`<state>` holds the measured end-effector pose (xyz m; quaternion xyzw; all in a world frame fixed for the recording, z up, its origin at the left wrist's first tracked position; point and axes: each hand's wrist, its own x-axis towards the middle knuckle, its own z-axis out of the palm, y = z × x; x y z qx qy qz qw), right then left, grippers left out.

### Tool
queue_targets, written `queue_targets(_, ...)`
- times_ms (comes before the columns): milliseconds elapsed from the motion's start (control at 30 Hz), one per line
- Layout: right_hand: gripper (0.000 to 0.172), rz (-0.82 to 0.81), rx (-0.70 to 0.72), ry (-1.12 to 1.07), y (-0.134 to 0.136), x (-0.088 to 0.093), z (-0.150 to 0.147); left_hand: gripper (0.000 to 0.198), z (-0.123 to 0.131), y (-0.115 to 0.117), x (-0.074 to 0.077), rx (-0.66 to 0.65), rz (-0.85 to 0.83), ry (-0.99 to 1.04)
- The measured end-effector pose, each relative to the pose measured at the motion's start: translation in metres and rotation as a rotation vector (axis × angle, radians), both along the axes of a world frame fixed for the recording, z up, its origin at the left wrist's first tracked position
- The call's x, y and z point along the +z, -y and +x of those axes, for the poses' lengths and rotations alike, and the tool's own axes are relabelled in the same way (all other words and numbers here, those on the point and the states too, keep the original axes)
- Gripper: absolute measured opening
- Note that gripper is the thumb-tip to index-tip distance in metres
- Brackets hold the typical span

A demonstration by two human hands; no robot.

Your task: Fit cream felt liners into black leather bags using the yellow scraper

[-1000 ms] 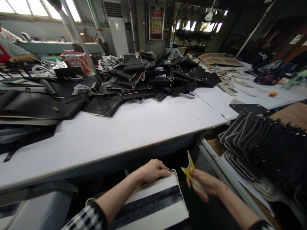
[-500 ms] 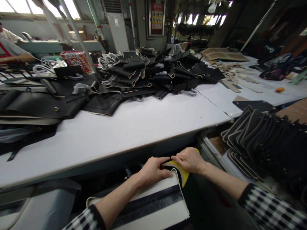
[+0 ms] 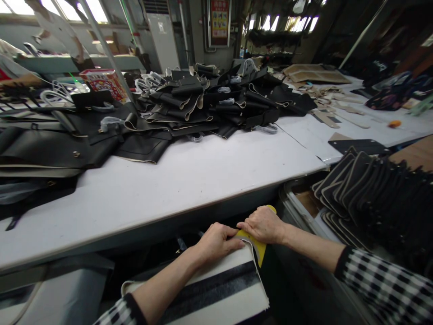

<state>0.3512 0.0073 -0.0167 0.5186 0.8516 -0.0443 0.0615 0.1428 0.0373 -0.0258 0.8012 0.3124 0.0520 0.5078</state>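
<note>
A white panel with a black stripe (image 3: 216,289) lies on my lap below the table edge. My left hand (image 3: 216,239) rests curled on its far corner, fingers pressed down on it. My right hand (image 3: 263,224) is closed on a yellow scraper tool (image 3: 257,249), whose blade lies against the panel's far right corner, right beside my left fingertips. Both sleeves are black-and-white check.
A long white table (image 3: 189,176) runs in front, piled with black leather pieces (image 3: 203,104) and flat black panels (image 3: 61,149) at left. A tray (image 3: 297,207) at right holds several stacked black pieces (image 3: 365,189). A red printed box (image 3: 104,81) stands behind.
A second ago my right hand held the yellow tool upright, apart from the panel. It has swung left and laid the tool on the panel's corner beside my left hand, which stayed put.
</note>
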Motion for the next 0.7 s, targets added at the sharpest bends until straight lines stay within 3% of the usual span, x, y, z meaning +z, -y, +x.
queue_targets(400, 0.067, -0.059, -0.089, 0.07, 0.012, -0.001, -0.009, 0.037, 0.005, 0.008, -0.001, -0.083, 0.309, -0.146)
queue_targets(700, 0.063, -0.104, -0.163, 0.088, 0.02, -0.006, -0.011, 0.038, 0.005, 0.01, 0.0, -0.138, 0.425, -0.175)
